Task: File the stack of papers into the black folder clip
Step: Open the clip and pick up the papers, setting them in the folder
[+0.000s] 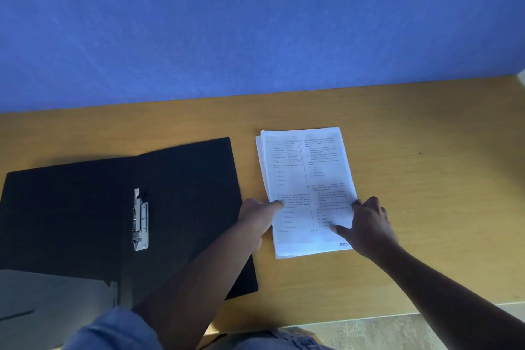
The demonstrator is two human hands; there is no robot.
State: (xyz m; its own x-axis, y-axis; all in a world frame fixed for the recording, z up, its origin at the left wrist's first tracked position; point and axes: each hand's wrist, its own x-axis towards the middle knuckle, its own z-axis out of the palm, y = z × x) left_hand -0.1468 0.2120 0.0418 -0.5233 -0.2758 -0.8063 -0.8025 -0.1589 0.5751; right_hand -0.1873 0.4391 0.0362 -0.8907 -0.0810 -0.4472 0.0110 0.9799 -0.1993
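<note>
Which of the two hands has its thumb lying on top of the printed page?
The right hand: its thumb rests on the top sheet of the paper stack near the lower right corner. The left hand only touches the stack's left edge with its fingertips.

wall: a blue, matte wall fills the far half of the view, with faint pale streaks and one small bright fleck near the top
table: a light wooden table runs left to right, its far edge butted against the wall
floor: a strip of grey, mottled floor shows past the near edge at the right
light: dim and bluish, with soft shadows on the wood
</note>
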